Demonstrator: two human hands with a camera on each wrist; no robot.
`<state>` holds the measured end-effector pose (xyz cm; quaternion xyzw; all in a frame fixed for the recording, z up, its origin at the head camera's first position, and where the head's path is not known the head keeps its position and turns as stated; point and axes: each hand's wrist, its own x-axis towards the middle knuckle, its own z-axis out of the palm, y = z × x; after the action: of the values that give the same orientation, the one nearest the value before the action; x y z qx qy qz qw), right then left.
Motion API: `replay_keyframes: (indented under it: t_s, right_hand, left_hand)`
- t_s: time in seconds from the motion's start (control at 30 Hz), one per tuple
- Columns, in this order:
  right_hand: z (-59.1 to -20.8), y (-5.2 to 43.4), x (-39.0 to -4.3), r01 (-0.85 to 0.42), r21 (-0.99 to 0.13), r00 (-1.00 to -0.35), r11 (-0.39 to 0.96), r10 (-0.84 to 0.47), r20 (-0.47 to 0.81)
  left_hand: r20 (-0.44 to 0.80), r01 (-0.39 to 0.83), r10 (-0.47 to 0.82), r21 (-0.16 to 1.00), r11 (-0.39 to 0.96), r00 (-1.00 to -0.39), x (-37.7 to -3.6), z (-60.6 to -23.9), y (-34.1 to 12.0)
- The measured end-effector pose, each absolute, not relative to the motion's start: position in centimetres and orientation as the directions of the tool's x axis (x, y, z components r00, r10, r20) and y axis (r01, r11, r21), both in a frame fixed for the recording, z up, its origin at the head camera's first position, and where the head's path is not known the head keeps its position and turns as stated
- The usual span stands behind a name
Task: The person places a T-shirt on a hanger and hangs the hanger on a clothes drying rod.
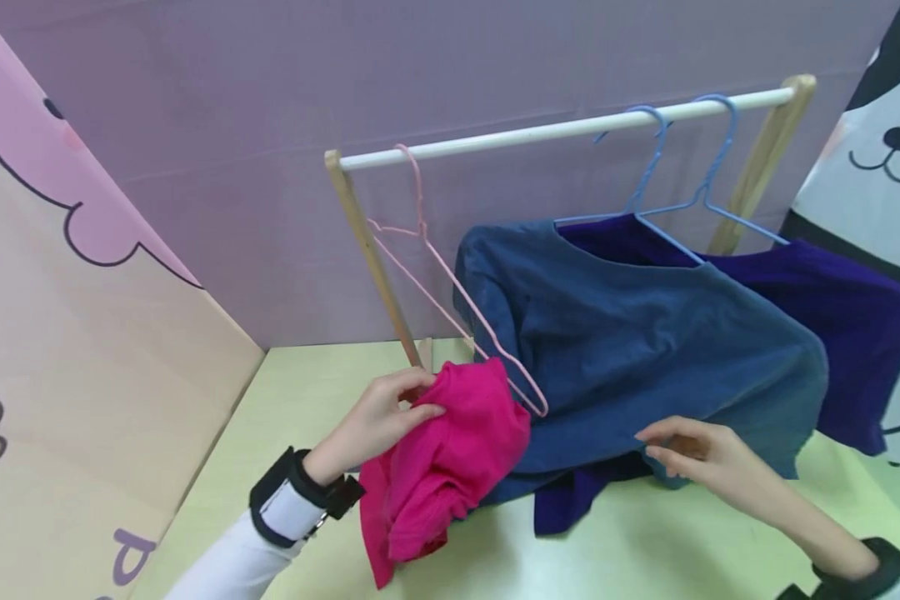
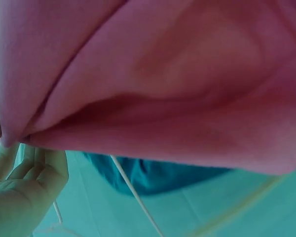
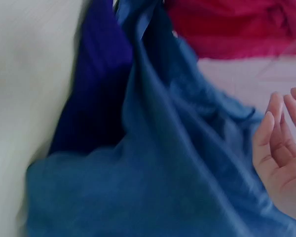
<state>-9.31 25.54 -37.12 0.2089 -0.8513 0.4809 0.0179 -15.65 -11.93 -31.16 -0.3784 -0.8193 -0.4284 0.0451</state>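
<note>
My left hand grips the top of a bunched magenta garment, which droops onto the table below an empty pink wire hanger. The hanger's lower corner sits against the cloth. In the left wrist view the magenta garment fills the frame above my left hand. My right hand is at the hem of a blue shirt on a blue hanger. Its fingers are relaxed and hold nothing; the right wrist view shows my right hand beside the blue shirt.
A white rod on wooden posts carries all three hangers. A purple shirt hangs behind the blue one on a second blue hanger. The pale green table is walled by cartoon panels left and right.
</note>
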Motion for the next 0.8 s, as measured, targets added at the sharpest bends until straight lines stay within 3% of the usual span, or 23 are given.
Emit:
replay_keyframes:
  t_s: [0.1,0.2,0.37,0.43,0.57,0.67,0.8]
  right_hand:
    - [-36.9,23.5,-9.2,-0.471,-0.776,-0.872,0.419,-0.353,0.339]
    - [-36.7,21.2,-9.0,-0.623,-0.680,-0.780,0.387,-0.377,0.500]
    - [-37.0,17.9,-9.1,-0.826,-0.287,-0.533,0.484,-0.509,0.675]
    - [-37.3,17.1,-9.2,-0.832,-0.110,-0.456,0.544,-0.557,0.694]
    - [-38.1,16.4,-9.6,-0.774,0.090,-0.409,0.627,-0.603,0.685]
    - [-38.5,16.2,-10.2,-0.764,0.151,-0.358,0.627,-0.607,0.710]
    - [-38.9,16.4,-11.0,-0.802,0.146,-0.306,0.579,-0.607,0.733]
  left_hand:
    - [0.374,0.647,0.606,0.690,0.324,-0.702,-15.8,-31.3,-10.4]
    - [0.341,0.627,0.617,0.705,0.331,-0.709,-15.9,-31.7,-9.1]
    - [0.312,0.615,0.618,0.698,0.366,-0.721,-16.1,-32.4,-7.6]
    - [0.310,0.614,0.618,0.700,0.366,-0.723,-16.0,-32.7,-7.3]
    - [0.301,0.602,0.621,0.716,0.354,-0.724,-16.0,-33.6,-7.0]
    - [0.292,0.594,0.629,0.727,0.343,-0.721,-16.1,-34.3,-6.7]
    - [0.260,0.598,0.650,0.709,0.374,-0.714,-16.3,-35.5,-6.3]
